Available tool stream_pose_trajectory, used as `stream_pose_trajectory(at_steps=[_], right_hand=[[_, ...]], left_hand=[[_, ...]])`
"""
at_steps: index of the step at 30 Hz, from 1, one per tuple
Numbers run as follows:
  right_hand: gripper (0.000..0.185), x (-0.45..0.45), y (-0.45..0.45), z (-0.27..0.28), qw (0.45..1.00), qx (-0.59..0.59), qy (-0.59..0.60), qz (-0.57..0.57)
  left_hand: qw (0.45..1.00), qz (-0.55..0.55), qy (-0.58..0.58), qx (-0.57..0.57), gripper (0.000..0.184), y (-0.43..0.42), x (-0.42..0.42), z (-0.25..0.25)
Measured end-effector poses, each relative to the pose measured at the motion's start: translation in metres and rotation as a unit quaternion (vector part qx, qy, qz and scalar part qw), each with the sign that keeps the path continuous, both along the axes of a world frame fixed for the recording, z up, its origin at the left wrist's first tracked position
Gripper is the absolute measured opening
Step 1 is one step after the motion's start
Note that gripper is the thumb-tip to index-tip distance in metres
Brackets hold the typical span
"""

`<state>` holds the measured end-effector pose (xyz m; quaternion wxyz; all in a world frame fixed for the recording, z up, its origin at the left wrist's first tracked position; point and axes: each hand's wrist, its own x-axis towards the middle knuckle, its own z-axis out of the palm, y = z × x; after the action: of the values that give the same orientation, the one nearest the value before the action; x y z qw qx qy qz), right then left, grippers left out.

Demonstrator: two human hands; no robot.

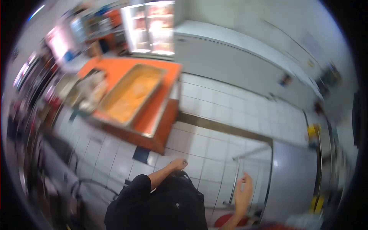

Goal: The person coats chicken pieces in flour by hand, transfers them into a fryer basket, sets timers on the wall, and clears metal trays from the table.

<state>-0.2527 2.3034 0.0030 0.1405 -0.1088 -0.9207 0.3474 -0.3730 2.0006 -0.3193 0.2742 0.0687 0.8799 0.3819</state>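
My left hand is in front of my dark clothing, with its fingers curled closed. Whatever it might hold is hidden in the palm. Lower right, my right hand hangs over the tiled floor, thumb and fingers apart and nothing between them. A metal rail runs just left of it. Beyond my left hand stands an orange-topped table. On it lies a long metal tray with orange-yellow contents that are too blurred to name. Neither hand touches the table.
Blurred bowls and a pale bag sit at the table's left end. A lit glass-door fridge is behind. A long grey counter lines the far wall. A metal surface stands right, a red round object below.
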Motion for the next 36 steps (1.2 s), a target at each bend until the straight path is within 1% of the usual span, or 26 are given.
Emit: stream_pose_trajectory(at_steps=[1, 2, 3, 4, 5, 6, 7, 9, 10, 11, 12, 13, 15, 17, 19, 21, 25, 27, 28, 29, 31, 32, 33, 34, 35, 36], right_hand=[[0.033, -0.034, -0.03, -0.005, 0.994, 0.042, -0.021, 0.104], [0.033, -0.065, -0.06, -0.006, 0.988, 0.044, -0.024, 0.149], [0.033, -0.088, -0.093, -0.005, 0.969, 0.025, -0.036, 0.243], [0.033, -0.106, -0.123, -0.006, 0.943, 0.007, -0.049, 0.328], [0.033, -0.122, -0.15, -0.009, 0.934, 0.016, -0.053, 0.352], [0.032, -0.137, -0.177, -0.014, 0.915, -0.01, -0.09, 0.393], [0.031, -0.15, -0.204, -0.022, 0.894, -0.037, -0.127, 0.428], [0.03, -0.185, -0.242, -0.051, 0.875, -0.05, -0.135, 0.463], [0.03, -0.2, -0.255, -0.066, 0.864, -0.062, -0.144, 0.479], [0.03, -0.218, -0.271, -0.081, 0.861, -0.06, -0.146, 0.484], [0.028, -0.236, -0.288, -0.096, 0.838, -0.14, -0.196, 0.49], [0.027, -0.253, -0.304, -0.108, 0.808, -0.222, -0.242, 0.489], [0.026, -0.295, -0.336, -0.116, 0.809, -0.231, -0.255, 0.477], [0.026, -0.342, -0.362, -0.12, 0.817, -0.259, -0.271, 0.439], [0.026, -0.382, -0.378, -0.125, 0.814, -0.28, -0.28, 0.426], [0.027, -0.417, -0.395, -0.129, 0.829, -0.35, -0.294, 0.321], [0.029, -0.462, -0.405, -0.122, 0.832, -0.391, -0.293, 0.264], [0.03, -0.488, -0.401, -0.13, 0.858, -0.372, -0.222, 0.276], [0.03, -0.509, -0.401, -0.137, 0.854, -0.372, -0.231, 0.281], [0.031, -0.537, -0.404, -0.145, 0.881, -0.327, -0.151, 0.306], [0.03, -0.59, -0.416, -0.144, 0.915, -0.231, -0.01, 0.33], [0.029, -0.618, -0.428, -0.138, 0.926, -0.183, 0.049, 0.328], [0.029, -0.647, -0.439, -0.137, 0.921, -0.188, 0.046, 0.339], [0.031, -0.676, -0.448, -0.142, 0.916, -0.106, 0.141, 0.36], [0.032, -0.703, -0.458, -0.148, 0.898, -0.025, 0.235, 0.372], [0.032, -0.727, -0.47, -0.155, 0.896, -0.035, 0.23, 0.378]], left_hand=[[0.997, 0.076, -0.001, -0.005, 0.037, -0.037, 0.01, -0.021], [0.987, 0.153, 0.034, -0.021, 0.037, -0.076, 0.024, -0.057], [0.97, 0.241, 0.013, -0.025, 0.037, -0.116, 0.047, -0.074], [0.947, 0.32, -0.009, -0.027, 0.036, -0.151, 0.071, -0.088], [0.894, 0.428, -0.077, -0.105, 0.036, -0.18, 0.096, -0.1], [0.887, 0.42, -0.122, -0.145, 0.035, -0.208, 0.127, -0.089], [0.841, 0.481, -0.208, -0.137, 0.035, -0.229, 0.151, -0.075], [0.794, 0.542, -0.258, -0.095, 0.035, -0.265, 0.195, -0.112], [0.774, 0.59, -0.221, -0.059, 0.035, -0.264, 0.208, -0.096], [0.753, 0.631, -0.185, -0.027, 0.036, -0.266, 0.222, -0.078], [0.75, 0.633, -0.188, -0.03, 0.036, -0.268, 0.227, -0.076], [0.709, 0.683, -0.172, -0.014, 0.034, -0.27, 0.235, -0.085], [0.634, 0.756, -0.158, 0.042, 0.028, -0.278, 0.227, -0.086], [0.586, 0.79, -0.101, 0.149, 0.024, -0.277, 0.202, -0.077], [0.577, 0.794, -0.025, 0.19, 0.024, -0.272, 0.166, -0.052], [0.556, 0.795, 0.043, 0.24, 0.025, -0.268, 0.121, -0.008], [0.565, 0.772, 0.151, 0.25, 0.031, -0.268, 0.033, 0.067], [0.548, 0.775, 0.189, 0.251, 0.033, -0.279, -0.01, 0.101], [0.549, 0.783, 0.194, 0.218, 0.036, -0.285, -0.028, 0.123], [0.547, 0.791, 0.201, 0.185, 0.04, -0.294, -0.045, 0.141], [0.571, 0.802, 0.164, 0.056, 0.053, -0.32, -0.075, 0.143], [0.56, 0.809, 0.17, 0.051, 0.053, -0.328, -0.094, 0.149], [0.57, 0.808, 0.139, -0.057, 0.058, -0.331, -0.109, 0.154], [0.574, 0.796, 0.102, -0.163, 0.063, -0.326, -0.119, 0.156], [0.566, 0.8, 0.099, -0.172, 0.063, -0.32, -0.126, 0.155], [0.549, 0.813, 0.101, -0.167, 0.064, -0.315, -0.131, 0.155]])
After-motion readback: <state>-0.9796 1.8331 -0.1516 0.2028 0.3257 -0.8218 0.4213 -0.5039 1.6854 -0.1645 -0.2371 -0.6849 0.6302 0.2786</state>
